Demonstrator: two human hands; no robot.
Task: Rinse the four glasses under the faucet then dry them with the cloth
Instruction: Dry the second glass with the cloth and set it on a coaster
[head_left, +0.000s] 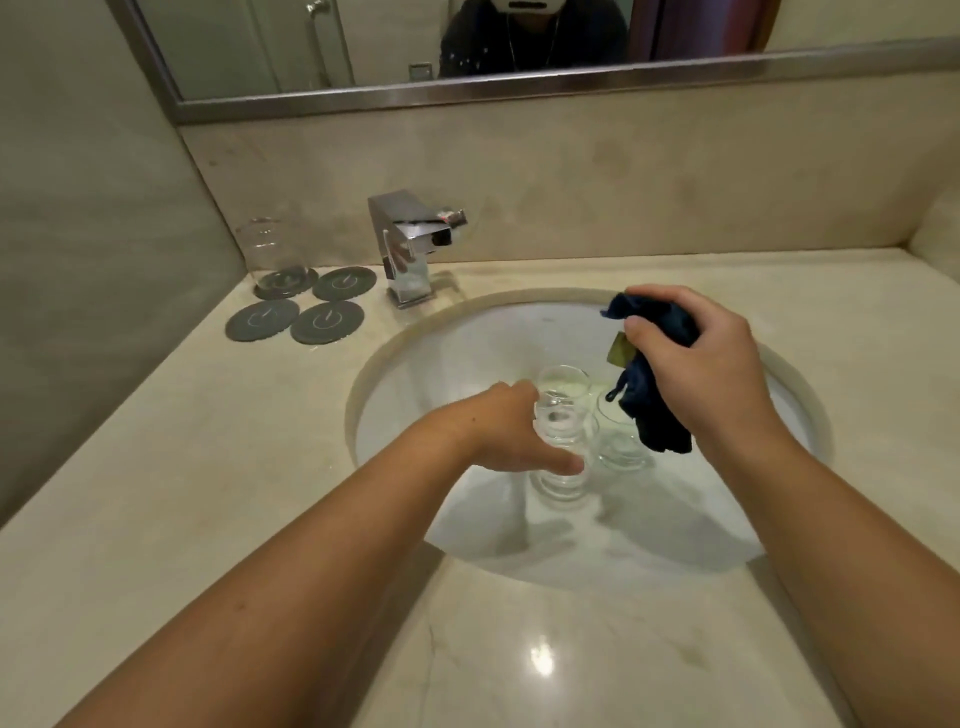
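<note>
**Clerk:** First entry, the glassware. What is the material and form?

**Keeper:** Four clear tumblers with ringed ridges in their walls. The held tumbler (561, 410) is above the white oval basin (467, 338). The near tumbler (563, 491) and the right tumbler (621, 449) stand side by side in the bowl. The back tumbler (270, 249) stands upright on a coaster at the bench's rear left.

**Clerk:** And the cloth?

**Keeper:** One dark blue cloth (660, 421), soft and bunched, with a small yellowish tag. Its loose end hangs over the right tumbler.

**Clerk:** The grips?

**Keeper:** The left grip (511, 431) is clamped round the side of the held tumbler, with the thumb lying along its lower edge. The right grip (696, 353) is closed tight on the upper wad of the cloth, over the right half of the basin.

**Clerk:** Fixtures?

**Keeper:** One chrome faucet (410, 249), square-bodied, with a flat spout and a polished finish. Four grey round coasters (327, 322) sit in a two-by-two cluster to its left. The bench (208, 467) is glossy cream marble with faint veining. Above it is a mirror (519, 88) in a brushed metal frame.
</note>
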